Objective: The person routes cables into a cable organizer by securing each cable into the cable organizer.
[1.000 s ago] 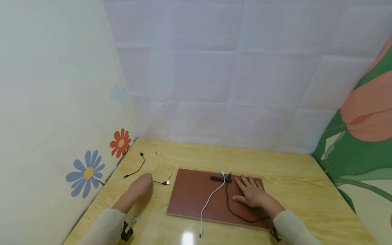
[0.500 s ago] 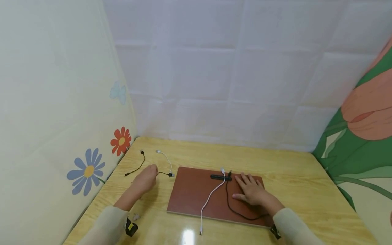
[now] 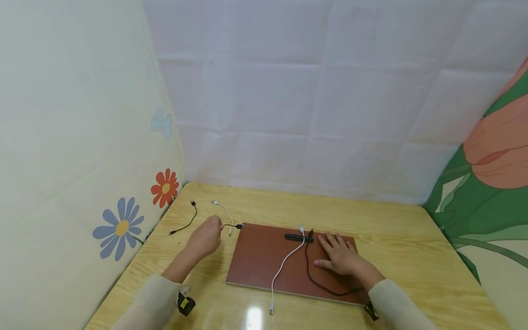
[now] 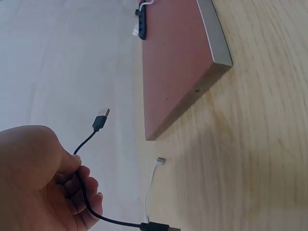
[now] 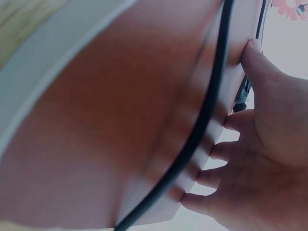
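Note:
My left hand point(image 3: 206, 236) pinches a short black USB cable point(image 4: 86, 195) between thumb and fingers. Its USB plug point(image 4: 100, 121) sticks out past the fingertips, and in the head view it overlaps the far left corner of a reddish-brown board point(image 3: 260, 261). The cable's other end hangs below the hand in the left wrist view. With fingers spread, my right hand point(image 3: 343, 255) rests on the board's right part. A black cable clip point(image 3: 293, 237) lies near the board's far edge. From it run a white cable point(image 3: 281, 270) and a long black cable point(image 3: 317, 285).
A short black cable point(image 3: 193, 220) and a short white cable point(image 3: 229, 215) lie on the wooden table point(image 3: 383, 224) left of the board. White cloth point(image 3: 264, 91) hangs behind, and flower-printed walls flank both sides.
My left hand has moved right and away from me, raising the pinched black USB cable and bringing its plug to the board's corner. The right hand keeps its place on the board.

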A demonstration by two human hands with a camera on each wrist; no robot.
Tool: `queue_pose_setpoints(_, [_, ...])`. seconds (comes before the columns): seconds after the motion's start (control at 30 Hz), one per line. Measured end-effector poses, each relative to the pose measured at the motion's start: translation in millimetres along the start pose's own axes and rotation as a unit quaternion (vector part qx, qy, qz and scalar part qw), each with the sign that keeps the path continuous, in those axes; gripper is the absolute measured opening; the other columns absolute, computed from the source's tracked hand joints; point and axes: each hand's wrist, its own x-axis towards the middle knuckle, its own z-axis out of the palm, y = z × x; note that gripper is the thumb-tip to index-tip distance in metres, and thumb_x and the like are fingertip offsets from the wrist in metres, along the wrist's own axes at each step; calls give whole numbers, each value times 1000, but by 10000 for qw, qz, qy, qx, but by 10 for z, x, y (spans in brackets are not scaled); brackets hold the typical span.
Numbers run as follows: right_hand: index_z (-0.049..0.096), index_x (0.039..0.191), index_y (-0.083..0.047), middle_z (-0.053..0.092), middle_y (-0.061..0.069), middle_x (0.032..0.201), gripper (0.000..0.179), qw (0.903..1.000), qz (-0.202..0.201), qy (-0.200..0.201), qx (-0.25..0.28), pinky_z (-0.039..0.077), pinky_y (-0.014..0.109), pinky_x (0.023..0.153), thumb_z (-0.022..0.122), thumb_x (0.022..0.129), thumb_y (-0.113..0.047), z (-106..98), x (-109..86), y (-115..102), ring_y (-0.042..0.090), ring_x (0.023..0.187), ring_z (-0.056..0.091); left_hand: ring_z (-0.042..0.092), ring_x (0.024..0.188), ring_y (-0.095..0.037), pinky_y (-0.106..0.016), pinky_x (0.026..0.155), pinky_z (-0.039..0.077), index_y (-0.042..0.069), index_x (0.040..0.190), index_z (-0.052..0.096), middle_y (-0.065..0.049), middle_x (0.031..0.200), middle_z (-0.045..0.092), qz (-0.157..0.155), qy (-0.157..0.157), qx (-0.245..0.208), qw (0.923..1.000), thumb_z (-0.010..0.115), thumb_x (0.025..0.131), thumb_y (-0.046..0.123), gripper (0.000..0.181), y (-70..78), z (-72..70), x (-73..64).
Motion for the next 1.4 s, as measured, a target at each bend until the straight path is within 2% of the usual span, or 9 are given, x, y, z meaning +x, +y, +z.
queue_pose_setpoints(0.23, [36,155,0,22,34,160,85,9998,28,60,186,19,77,108,63,95,-54,-61,35,-9,59,146,15,49,69,-18,-32,59,44,0,94,54,-7,82,51,29,178,-232,9996,51,104,6,12,223,-7,16])
queue_pose_setpoints(0.43, [49,145,4,36,36,151,61,9965,-32,604,585,34,67,107,65,100,-33,-158,121,-80,56,139,34,48,68,-17,-30,58,44,1,94,55,-5,81,51,142,333,-340,9988,51,104,7,13,389,23,58])
queue_pose_setpoints(0.67, [57,138,1,56,23,139,42,9889,-212,1115,956,45,58,102,62,102,-21,-315,237,-393,42,128,53,51,70,-17,-31,59,46,3,94,55,-5,84,52,52,367,-656,9972,52,105,9,12,592,28,132])
queue_pose_setpoints(0.87, [60,136,-2,60,19,137,39,9826,-368,1196,1370,51,52,97,62,102,-22,-368,338,-665,38,122,60,50,72,-16,-31,63,47,3,94,56,-4,83,52,362,543,-593,9961,54,104,9,12,726,49,205])
queue_pose_setpoints(1.17, [67,131,-5,69,11,126,36,9699,-615,1374,1914,49,51,100,58,104,-27,-363,455,-944,33,120,62,53,72,-18,-34,62,48,3,94,56,-4,82,54,397,769,-773,9932,55,103,10,11,901,90,283])
queue_pose_setpoints(1.3, [71,121,-1,74,12,110,34,9611,-691,1352,2308,54,47,93,54,106,-26,-332,502,-1046,31,105,70,54,71,-18,-34,62,48,4,93,56,-4,81,53,547,956,-737,9912,57,102,8,10,967,145,287])
queue_pose_setpoints(1.4, [73,113,3,76,14,100,36,9475,-559,1286,2873,58,41,84,51,107,-25,-315,535,-1114,31,94,73,56,73,-19,-35,63,49,5,92,56,-4,82,54,607,1040,-766,9898,59,101,8,10,1025,185,284])
